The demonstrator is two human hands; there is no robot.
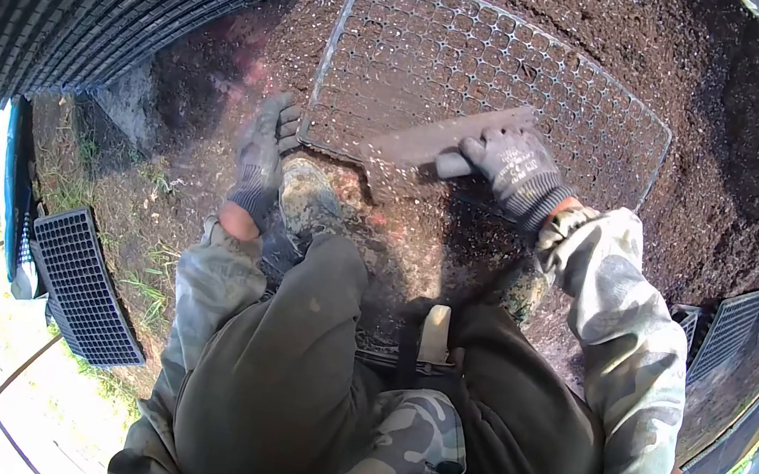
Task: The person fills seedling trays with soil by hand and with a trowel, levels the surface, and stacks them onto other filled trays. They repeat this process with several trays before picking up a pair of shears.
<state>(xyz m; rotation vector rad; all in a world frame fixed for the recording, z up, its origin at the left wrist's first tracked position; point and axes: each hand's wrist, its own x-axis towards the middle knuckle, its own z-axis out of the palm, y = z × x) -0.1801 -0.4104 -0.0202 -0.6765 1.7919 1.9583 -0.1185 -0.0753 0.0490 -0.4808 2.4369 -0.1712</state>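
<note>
A black seedling tray (489, 79) lies on the ground in front of me, its cells filled with dark potting soil. The cell rims show clearly along the far part, while soil covers more of the near left part. My right hand (514, 164), in a grey glove, grips the handle of a flat-bladed trowel (417, 140). The blade lies slantwise across the tray's near side, with loose soil at its lower left end. At the tray's near left corner is my left hand (263, 150), also gloved, fingers stretched out beside the edge and holding nothing.
Tall stacked trays (137, 1) stand at the far left. Loose potting soil (620, 26) is heaped behind and right of the tray. A tray (86, 287) lies on the left, and another tray (728, 334) on the right. My boot (311, 195) is close to the near corner.
</note>
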